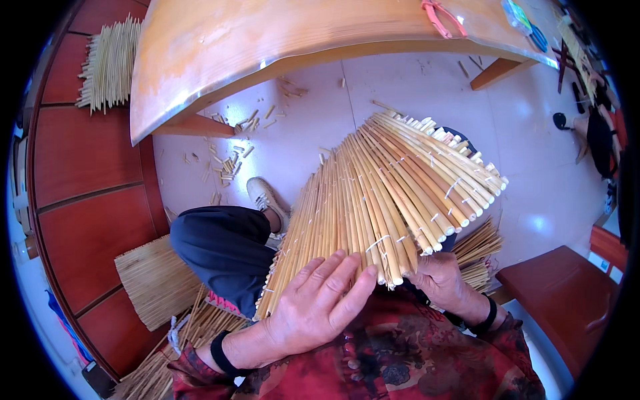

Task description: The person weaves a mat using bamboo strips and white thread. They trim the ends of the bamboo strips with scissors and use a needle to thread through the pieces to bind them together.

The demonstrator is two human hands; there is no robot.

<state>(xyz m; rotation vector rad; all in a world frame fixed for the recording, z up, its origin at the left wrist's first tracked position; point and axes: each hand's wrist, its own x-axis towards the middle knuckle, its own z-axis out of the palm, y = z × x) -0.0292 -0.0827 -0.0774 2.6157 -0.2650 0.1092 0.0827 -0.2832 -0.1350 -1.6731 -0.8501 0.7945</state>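
Since I only have the head view, all of this is off that: stalk mat (347, 207) is across the lap, propped over the left knee (213, 243), directly beyond both hands. Stalks run roughly near to far and fan out, the right-hand ones slanting toward near right; white thread crosses them. Left hand (320, 297) lies palm down on the near part, fingers extended and lightly spread, not closed round anything. Right hand (443, 283) sits at the near right corner, just beside the cut ends; its fingers curl in by the edge, partly hidden, so I can't tell whether it's pinching a stalk or only bracing. Right is nearer those ends, left has more of the mat under it. Below: pale tiled floor (307, 110) with stalk offcuts (230, 163) left of the far end. Wooden table (220, 40) beyond, red-handled pliers (443, 19) on it. Reddish panelled unit (87, 157) left, a stalk pile (110, 63) at its far end; dark red stool (560, 293) near right.
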